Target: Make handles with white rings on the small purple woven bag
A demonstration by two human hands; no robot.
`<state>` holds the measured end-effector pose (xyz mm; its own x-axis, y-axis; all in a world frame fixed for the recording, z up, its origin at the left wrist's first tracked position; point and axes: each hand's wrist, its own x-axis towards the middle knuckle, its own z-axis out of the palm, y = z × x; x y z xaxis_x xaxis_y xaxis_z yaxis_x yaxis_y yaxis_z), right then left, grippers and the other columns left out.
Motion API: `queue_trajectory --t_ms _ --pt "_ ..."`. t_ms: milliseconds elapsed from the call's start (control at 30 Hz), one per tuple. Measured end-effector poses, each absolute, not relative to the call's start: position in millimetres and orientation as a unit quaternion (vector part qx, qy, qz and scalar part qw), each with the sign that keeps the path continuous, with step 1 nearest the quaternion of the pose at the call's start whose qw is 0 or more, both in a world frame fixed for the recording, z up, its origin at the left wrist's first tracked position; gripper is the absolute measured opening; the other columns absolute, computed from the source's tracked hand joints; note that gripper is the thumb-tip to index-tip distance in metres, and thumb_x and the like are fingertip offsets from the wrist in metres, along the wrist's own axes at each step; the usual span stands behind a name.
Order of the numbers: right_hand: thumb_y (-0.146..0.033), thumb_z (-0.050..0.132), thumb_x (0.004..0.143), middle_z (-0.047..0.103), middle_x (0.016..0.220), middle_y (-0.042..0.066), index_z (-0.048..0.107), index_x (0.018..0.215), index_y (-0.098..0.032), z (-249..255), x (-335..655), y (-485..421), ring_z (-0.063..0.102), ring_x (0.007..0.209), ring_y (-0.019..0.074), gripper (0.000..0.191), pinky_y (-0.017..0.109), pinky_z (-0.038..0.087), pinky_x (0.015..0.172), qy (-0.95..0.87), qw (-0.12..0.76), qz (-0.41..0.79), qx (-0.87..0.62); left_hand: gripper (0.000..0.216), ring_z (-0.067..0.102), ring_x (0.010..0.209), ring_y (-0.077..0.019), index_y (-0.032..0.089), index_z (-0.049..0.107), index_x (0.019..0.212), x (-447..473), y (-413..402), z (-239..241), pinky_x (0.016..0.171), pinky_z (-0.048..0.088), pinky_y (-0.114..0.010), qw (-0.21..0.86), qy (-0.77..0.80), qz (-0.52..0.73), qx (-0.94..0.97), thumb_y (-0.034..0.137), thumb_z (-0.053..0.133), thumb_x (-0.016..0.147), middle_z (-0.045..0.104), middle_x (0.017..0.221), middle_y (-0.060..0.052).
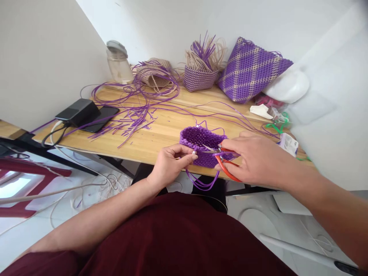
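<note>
A small purple woven basket sits at the near edge of the wooden table. My left hand pinches a purple strand at the basket's front left side, fingers closed on it. My right hand grips red-handled scissors, their blades pointing left at the basket's rim. Loose purple strands hang below the basket over the table edge.
Cut purple strips lie scattered on the table. At the back stand a clear jar, a half-woven beige coil, an unfinished basket and a purple-beige woven bag. A black device lies left. Small packets lie right.
</note>
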<state>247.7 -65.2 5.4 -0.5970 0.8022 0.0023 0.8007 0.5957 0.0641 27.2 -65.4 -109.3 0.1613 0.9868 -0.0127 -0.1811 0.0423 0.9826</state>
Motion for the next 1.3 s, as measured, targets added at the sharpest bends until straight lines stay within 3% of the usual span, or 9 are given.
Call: queue_trajectory --t_ms 167,367,533,700,833,1033,1167,1300 --pt "-0.058 0.053 0.086 0.053 0.058 0.002 0.059 0.073 -0.023 4 236 -55 0.048 0.062 0.0190 0.038 0.028 0.024 0.054 0.896 0.036 0.050 0.440 0.020 0.055 0.056 -0.0094 0.015 0.073 0.077 25 -63 -110 0.052 0.048 -0.022 0.549 0.418 0.506 0.518 0.033 0.081 0.071 0.067 0.072 -0.002" --pt "-0.048 0.051 0.088 0.058 0.065 0.004 0.056 0.076 -0.023 6 232 -51 0.054 0.070 0.0224 0.029 0.030 0.024 0.057 0.899 0.077 0.078 0.423 0.015 0.058 0.062 -0.0105 0.017 0.074 0.075 23 -61 -108 0.056 0.048 -0.021 0.504 0.433 0.505 0.551 0.030 0.079 0.073 0.070 0.078 -0.003" --pt "-0.039 0.052 0.090 0.062 0.072 0.006 0.054 0.078 -0.022 11 223 -50 0.055 0.078 0.0242 0.022 0.031 0.026 0.060 0.913 0.083 0.129 0.377 0.024 0.051 0.051 -0.0062 0.015 0.071 0.078 20 -63 -107 0.048 0.044 -0.018 0.635 0.426 0.460 0.451 0.033 0.085 0.068 0.064 0.063 0.001" --pt "-0.038 0.055 0.088 0.058 0.067 0.004 0.053 0.075 -0.023 10 220 -50 0.054 0.074 0.0222 0.020 0.030 0.025 0.058 0.917 0.075 0.131 0.368 0.027 0.065 0.069 -0.0097 0.011 0.076 0.090 13 -68 -108 0.068 0.059 -0.021 0.802 0.335 0.397 0.295 0.030 0.083 0.072 0.071 0.086 -0.006" --pt "-0.036 0.059 0.084 0.056 0.065 0.002 0.050 0.070 -0.023 7 222 -50 0.051 0.071 0.0203 0.021 0.029 0.024 0.057 0.914 0.054 0.107 0.387 0.027 0.062 0.063 -0.0053 0.011 0.077 0.098 14 -71 -106 0.058 0.055 -0.014 0.845 0.312 0.359 0.244 0.018 0.081 0.073 0.070 0.089 -0.006" --pt "-0.042 0.056 0.086 0.056 0.066 0.003 0.054 0.076 -0.023 6 225 -52 0.052 0.074 0.0216 0.022 0.029 0.027 0.061 0.902 0.080 0.088 0.414 0.025 0.059 0.058 -0.0057 0.011 0.077 0.084 24 -72 -103 0.045 0.044 -0.012 0.811 0.338 0.415 0.238 0.021 0.088 0.063 0.069 0.076 -0.005" --pt "-0.046 0.053 0.089 0.055 0.066 0.003 0.056 0.079 -0.023 7 223 -53 0.053 0.074 0.0215 0.025 0.029 0.026 0.060 0.900 0.081 0.087 0.420 0.024 0.054 0.054 -0.0055 0.012 0.076 0.074 26 -70 -102 0.047 0.041 -0.015 0.755 0.366 0.467 0.279 0.026 0.089 0.060 0.065 0.063 -0.001" --pt "-0.039 0.057 0.088 0.056 0.067 0.004 0.056 0.077 -0.022 11 216 -51 0.051 0.077 0.0219 0.020 0.030 0.028 0.063 0.906 0.065 0.149 0.391 0.026 0.049 0.050 -0.0044 0.013 0.075 0.074 27 -65 -104 0.050 0.040 -0.019 0.714 0.377 0.506 0.303 0.030 0.090 0.059 0.066 0.063 0.000"
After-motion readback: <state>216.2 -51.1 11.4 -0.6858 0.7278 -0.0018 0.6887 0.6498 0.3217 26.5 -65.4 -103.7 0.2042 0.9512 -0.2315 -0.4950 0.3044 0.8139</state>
